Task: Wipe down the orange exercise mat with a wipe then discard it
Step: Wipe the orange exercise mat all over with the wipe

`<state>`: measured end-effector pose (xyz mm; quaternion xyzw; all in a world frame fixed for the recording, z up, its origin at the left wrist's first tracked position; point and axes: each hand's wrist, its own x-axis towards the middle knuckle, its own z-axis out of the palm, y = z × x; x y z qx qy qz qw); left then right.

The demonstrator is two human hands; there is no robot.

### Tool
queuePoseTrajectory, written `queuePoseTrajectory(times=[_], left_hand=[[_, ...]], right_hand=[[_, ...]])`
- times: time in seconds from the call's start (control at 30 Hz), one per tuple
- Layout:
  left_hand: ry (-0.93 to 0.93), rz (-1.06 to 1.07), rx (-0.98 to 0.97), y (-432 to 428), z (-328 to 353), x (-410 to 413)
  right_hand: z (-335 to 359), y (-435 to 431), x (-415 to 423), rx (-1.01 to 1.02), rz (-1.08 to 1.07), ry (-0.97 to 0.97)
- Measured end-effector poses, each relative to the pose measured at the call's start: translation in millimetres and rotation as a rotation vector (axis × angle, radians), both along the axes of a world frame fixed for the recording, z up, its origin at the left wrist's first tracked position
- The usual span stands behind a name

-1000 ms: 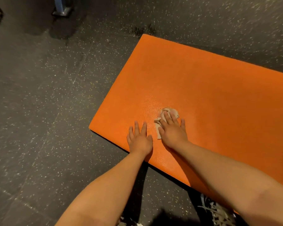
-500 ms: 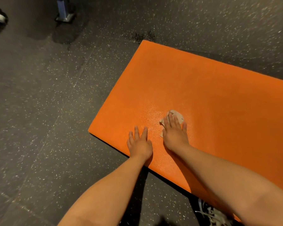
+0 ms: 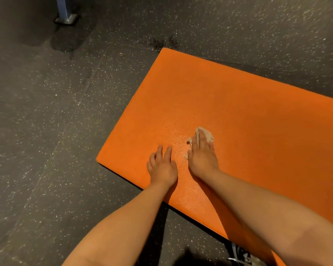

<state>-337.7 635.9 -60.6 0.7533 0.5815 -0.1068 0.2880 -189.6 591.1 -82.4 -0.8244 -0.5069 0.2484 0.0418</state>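
The orange exercise mat (image 3: pixel 238 116) lies flat on the dark speckled floor and runs off the right edge of the view. A crumpled pale wipe (image 3: pixel 206 134) sits on the mat near its front left part. My right hand (image 3: pixel 201 156) presses flat on the wipe with straight fingers, so most of the wipe is hidden under it. Just to its left, my left hand (image 3: pixel 161 166) rests flat on the mat near the front edge, holding nothing.
Dark speckled rubber floor (image 3: pixel 46 131) surrounds the mat. A blue metal post on a grey base plate (image 3: pixel 66 16) stands at the far left. A shoe with white laces (image 3: pixel 242 258) shows at the bottom edge, beside the mat's front side.
My right hand has slid the wipe a little forward and to the right on the mat. My left hand stays planted near the front edge.
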Motion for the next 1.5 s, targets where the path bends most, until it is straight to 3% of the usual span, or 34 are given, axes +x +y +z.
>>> queuePoseTrajectory(times=[0.2, 0.3, 0.47, 0.53, 0.63, 0.73, 0.8, 0.93, 1.03, 1.23, 1.3, 1.43, 1.5], left_hand=[[0.002, 0.056, 0.032, 17.6, -5.4, 1.2], [0.026, 0.040, 0.048, 18.5, -7.1, 0.2], [0.025, 0.042, 0.056, 18.6, -9.8, -0.5], [0.006, 0.060, 0.061, 18.4, -10.1, -0.3], [-0.040, 0.077, 0.072, 19.8, -11.5, -4.2], [-0.047, 0.053, 0.082, 22.2, -12.9, -9.6], [-0.043, 0.034, 0.094, 22.9, -13.9, -10.8], [-0.036, 0.026, 0.081, 23.6, -17.0, -11.9], [-0.045, 0.036, 0.079, 21.9, -19.2, -11.3], [-0.053, 0.048, 0.054, 6.5, -21.9, -6.3], [-0.037, 0.018, 0.043, 1.7, -24.5, -6.7], [-0.026, -0.002, 0.025, -0.9, -26.6, -9.1], [-0.023, 0.003, 0.013, -0.5, -24.3, -6.9]], right_hand=[[-5.3, 7.7, -23.7, 0.073, 0.377, 0.160], [-10.0, 12.8, -6.7, 0.064, 0.457, 0.066], [-11.1, 33.4, 3.0, 0.018, 0.010, -0.003], [-9.0, 34.5, -11.6, 0.008, 0.052, 0.033], [-5.7, 25.6, -30.0, 0.026, 0.320, 0.070], [-9.5, 25.5, -17.2, 0.046, 0.441, 0.028], [-14.2, 30.1, 0.3, 0.045, 0.367, -0.018], [-17.2, 45.4, 24.9, -0.027, -0.001, -0.019], [-11.5, 41.0, 1.7, 0.003, 0.016, 0.029], [-12.8, -9.7, -24.3, 0.045, 0.350, 0.002], [-14.2, -8.5, -6.0, 0.033, 0.296, -0.040], [-9.7, -0.4, 13.8, -0.062, -0.046, -0.036], [-3.6, -0.7, -3.3, -0.042, -0.038, 0.012]])
